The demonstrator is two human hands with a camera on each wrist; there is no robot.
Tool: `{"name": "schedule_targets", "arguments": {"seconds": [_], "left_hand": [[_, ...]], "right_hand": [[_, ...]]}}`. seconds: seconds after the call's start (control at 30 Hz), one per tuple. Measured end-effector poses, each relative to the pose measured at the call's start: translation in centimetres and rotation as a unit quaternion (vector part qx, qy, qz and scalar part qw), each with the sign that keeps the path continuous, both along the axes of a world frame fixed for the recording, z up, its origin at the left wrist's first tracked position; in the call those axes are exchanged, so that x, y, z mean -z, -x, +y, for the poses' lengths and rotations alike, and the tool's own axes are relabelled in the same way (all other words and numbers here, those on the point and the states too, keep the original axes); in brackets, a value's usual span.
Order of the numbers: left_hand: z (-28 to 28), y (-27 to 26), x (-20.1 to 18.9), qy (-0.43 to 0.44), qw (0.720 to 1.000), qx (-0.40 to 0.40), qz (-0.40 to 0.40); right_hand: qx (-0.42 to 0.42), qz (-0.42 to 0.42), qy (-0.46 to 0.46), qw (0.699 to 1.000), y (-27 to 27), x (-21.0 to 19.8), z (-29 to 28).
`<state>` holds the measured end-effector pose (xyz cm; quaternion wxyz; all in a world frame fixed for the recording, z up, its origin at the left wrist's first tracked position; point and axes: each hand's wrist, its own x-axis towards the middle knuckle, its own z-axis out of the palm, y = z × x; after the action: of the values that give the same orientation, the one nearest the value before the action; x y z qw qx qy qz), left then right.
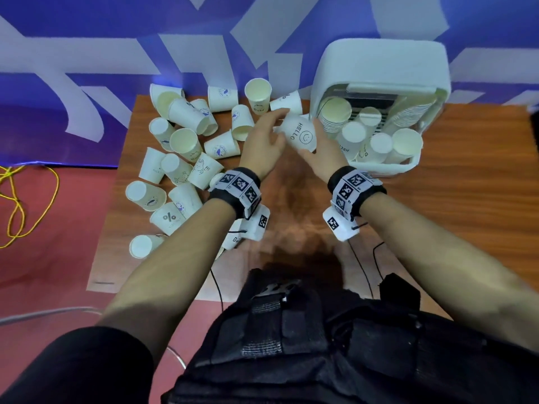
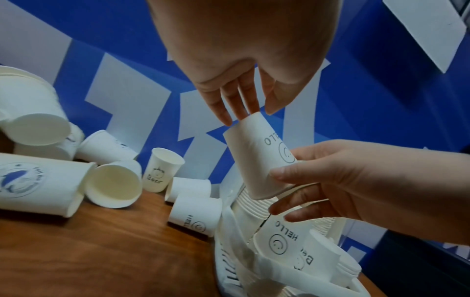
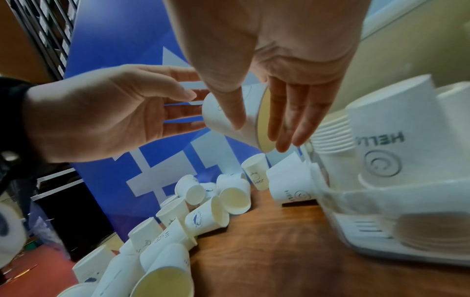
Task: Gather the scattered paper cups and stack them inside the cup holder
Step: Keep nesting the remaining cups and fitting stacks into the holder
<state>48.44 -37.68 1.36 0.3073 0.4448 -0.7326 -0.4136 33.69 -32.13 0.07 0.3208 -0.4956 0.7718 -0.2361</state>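
A white paper cup printed HELLO with a smiley (image 1: 300, 135) (image 2: 257, 156) (image 3: 223, 118) is held in the air, tilted, just left of the white cup holder (image 1: 379, 62) (image 3: 381, 201). My right hand (image 1: 310, 138) (image 2: 277, 193) (image 3: 257, 134) grips it near the rim between thumb and fingers. My left hand (image 1: 271, 123) (image 2: 244, 114) (image 3: 188, 104) touches the cup's base end with straight fingers. Inside the holder are a nested stack (image 1: 332, 118) and several loose cups. Many scattered cups (image 1: 186, 147) (image 2: 112, 184) (image 3: 201, 219) lie on the table's left side.
The brown wooden table (image 1: 437, 228) stands against a blue-and-white wall (image 1: 87, 39). One upright cup (image 1: 258, 94) stands at the back edge. A yellow cable (image 1: 17, 199) lies on the red floor at the left. Thin black wires (image 1: 361, 266) trail from the wrist cameras.
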Motion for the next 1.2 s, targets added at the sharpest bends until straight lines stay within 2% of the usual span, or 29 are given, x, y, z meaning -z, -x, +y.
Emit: {"name": "schedule_targets", "arguments": {"seconds": [0.1, 0.23, 0.37, 0.73, 1.1, 1.2], "left_hand": [[0.8, 2.0, -0.9, 0.003, 1.0, 0.023, 0.014], [2.0, 4.5, -1.8, 0.025, 0.997, 0.066, -0.008], [2.6, 6.6, -2.1, 0.033, 0.995, 0.088, -0.02], [2.2, 9.4, -1.0, 0.055, 0.994, 0.083, -0.044], [2.0, 11.3, -0.4, 0.116, 0.99, 0.075, -0.021], [2.0, 11.7, 0.1, 0.095, 0.992, 0.077, -0.033]], "right_hand": [[0.029, 0.018, -0.001, 0.999, 2.1, -0.8, 1.0], [0.042, 0.044, -0.012, 0.998, 5.0, -1.2, 2.3], [0.046, 0.036, 0.004, 0.998, 7.4, -1.7, 3.1], [0.03, 0.03, 0.018, 0.999, 10.4, -1.0, 2.6], [-0.029, 0.047, 0.034, 0.998, 12.5, -0.1, 1.5], [-0.046, 0.047, 0.026, 0.997, 12.7, 0.0, 1.6]]}}
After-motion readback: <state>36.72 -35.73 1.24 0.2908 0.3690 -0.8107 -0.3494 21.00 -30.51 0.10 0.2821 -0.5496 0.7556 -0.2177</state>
